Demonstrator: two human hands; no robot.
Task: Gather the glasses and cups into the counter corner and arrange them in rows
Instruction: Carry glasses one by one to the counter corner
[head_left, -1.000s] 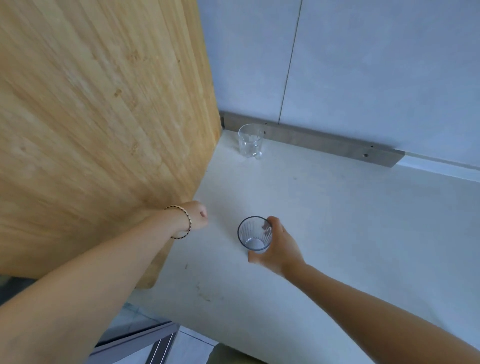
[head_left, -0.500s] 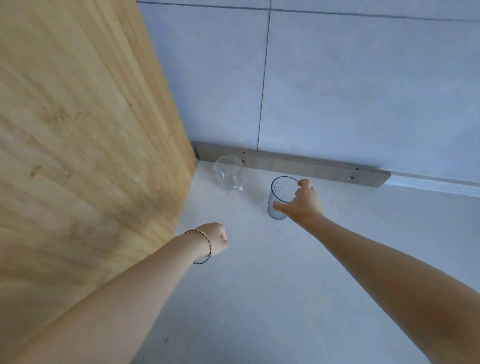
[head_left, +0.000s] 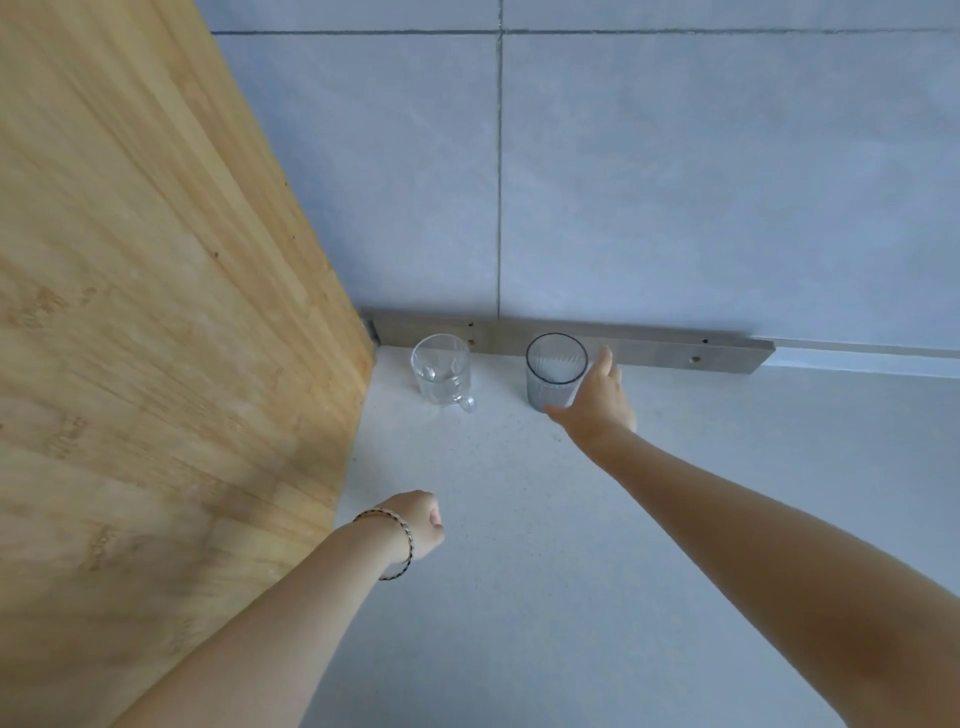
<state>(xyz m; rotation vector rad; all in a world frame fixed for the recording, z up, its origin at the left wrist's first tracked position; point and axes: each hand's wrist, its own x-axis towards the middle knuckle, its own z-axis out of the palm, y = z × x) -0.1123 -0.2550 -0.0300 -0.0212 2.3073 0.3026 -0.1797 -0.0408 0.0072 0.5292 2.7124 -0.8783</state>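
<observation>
One right hand (head_left: 597, 402) open, beside grey tumbler (head_left: 551, 375)

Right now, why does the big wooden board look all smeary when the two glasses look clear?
Head view: the wooden board is close to the camera at the frame's edge, its grain smeared, probably by head motion; the clear mug and grey glass sit mid-frame and look sharper. Light is soft, shadows faint.
</observation>
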